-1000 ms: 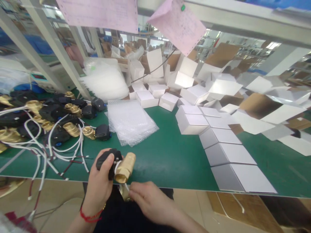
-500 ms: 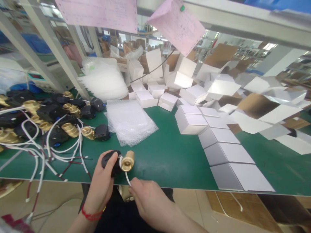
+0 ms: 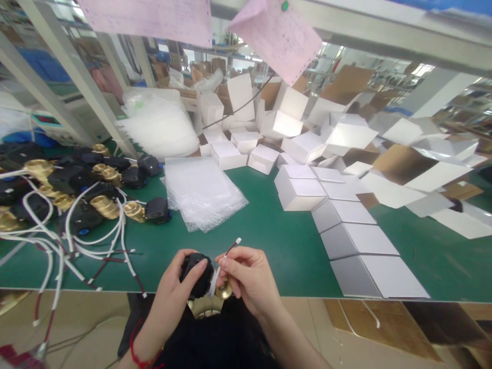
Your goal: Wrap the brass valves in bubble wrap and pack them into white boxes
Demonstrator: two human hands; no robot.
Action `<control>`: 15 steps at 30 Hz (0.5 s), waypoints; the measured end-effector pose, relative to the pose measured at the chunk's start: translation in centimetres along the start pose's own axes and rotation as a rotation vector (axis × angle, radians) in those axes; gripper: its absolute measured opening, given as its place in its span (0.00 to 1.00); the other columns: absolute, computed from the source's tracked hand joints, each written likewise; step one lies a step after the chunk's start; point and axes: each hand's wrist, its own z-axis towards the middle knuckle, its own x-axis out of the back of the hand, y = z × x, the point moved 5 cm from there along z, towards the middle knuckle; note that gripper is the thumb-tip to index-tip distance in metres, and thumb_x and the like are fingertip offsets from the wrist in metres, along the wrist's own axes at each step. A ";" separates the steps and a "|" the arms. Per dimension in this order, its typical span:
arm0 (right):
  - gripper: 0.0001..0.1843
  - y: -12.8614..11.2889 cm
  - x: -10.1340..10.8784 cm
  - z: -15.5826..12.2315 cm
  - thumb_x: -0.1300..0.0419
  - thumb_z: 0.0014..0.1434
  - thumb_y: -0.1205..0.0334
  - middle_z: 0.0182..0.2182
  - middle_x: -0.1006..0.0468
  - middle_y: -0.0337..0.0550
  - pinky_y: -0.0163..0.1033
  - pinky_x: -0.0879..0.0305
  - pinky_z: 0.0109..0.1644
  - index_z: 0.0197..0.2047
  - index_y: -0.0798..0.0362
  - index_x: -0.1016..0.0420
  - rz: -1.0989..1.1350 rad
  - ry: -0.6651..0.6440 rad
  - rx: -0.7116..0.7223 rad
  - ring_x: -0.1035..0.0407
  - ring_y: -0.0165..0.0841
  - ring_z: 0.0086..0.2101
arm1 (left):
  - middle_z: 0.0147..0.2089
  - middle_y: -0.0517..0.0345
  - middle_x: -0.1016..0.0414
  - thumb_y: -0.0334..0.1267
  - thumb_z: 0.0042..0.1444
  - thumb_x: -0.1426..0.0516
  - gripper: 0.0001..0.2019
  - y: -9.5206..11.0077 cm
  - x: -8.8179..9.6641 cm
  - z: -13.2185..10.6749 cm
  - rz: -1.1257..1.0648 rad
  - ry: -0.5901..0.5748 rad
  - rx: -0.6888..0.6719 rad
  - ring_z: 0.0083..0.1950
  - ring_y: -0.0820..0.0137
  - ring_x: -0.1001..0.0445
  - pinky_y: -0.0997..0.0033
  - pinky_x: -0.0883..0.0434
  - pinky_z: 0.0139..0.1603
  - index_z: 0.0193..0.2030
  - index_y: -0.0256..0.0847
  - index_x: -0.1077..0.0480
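Note:
My left hand (image 3: 172, 294) grips a black-and-brass valve (image 3: 198, 277) at the near edge of the green table (image 3: 269, 246). Its fingers wrap the black actuator body. The brass end peeks out below, between my two hands. My right hand (image 3: 246, 277) pinches the valve's white cable (image 3: 225, 256) close to the body. The cable's tip with red wire sticks up past my fingers. A second brass piece (image 3: 205, 307) lies low in my lap, partly hidden.
A heap of similar valves (image 3: 77, 195) with tangled white cables fills the left of the table. Bubble-wrap sheets (image 3: 203, 192) lie in the middle. White cardboard boxes (image 3: 346, 215) spread across the right and back. Pink paper slips (image 3: 277, 36) hang overhead.
The valve has turned, so its brass end now points down and toward me. My right hand rose from the table edge and lifted the cable up beside the valve.

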 end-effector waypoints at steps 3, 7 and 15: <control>0.23 0.0 -0.1 -0.2 0.24 0.43 0.48 0.14 0.25 0.38 0.25 0.59 0.12 0.24 0.55 0.29 0.015 0.028 -0.006 0.46 0.19 0.11 | 0.33 0.58 0.26 0.63 0.48 0.42 0.24 0.1 0.1 -0.2 0.025 0.011 -0.004 0.39 0.58 0.26 0.61 0.31 0.42 0.37 0.43 0.30; 0.26 -0.1 -0.1 -0.2 0.23 0.42 0.46 0.11 0.30 0.33 0.25 0.59 0.13 0.23 0.54 0.33 0.025 0.042 -0.024 0.48 0.19 0.11 | 0.35 0.57 0.26 0.62 0.48 0.41 0.23 0.3 0.0 -0.3 0.040 0.031 -0.015 0.39 0.59 0.26 0.61 0.31 0.43 0.37 0.43 0.30; 0.26 0.1 0.0 -0.4 0.24 0.43 0.45 0.11 0.31 0.33 0.25 0.60 0.12 0.23 0.54 0.33 -0.013 0.049 -0.023 0.49 0.18 0.10 | 0.35 0.57 0.25 0.61 0.47 0.41 0.23 0.7 -0.3 -0.6 0.037 0.019 -0.027 0.40 0.58 0.26 0.61 0.30 0.43 0.37 0.43 0.30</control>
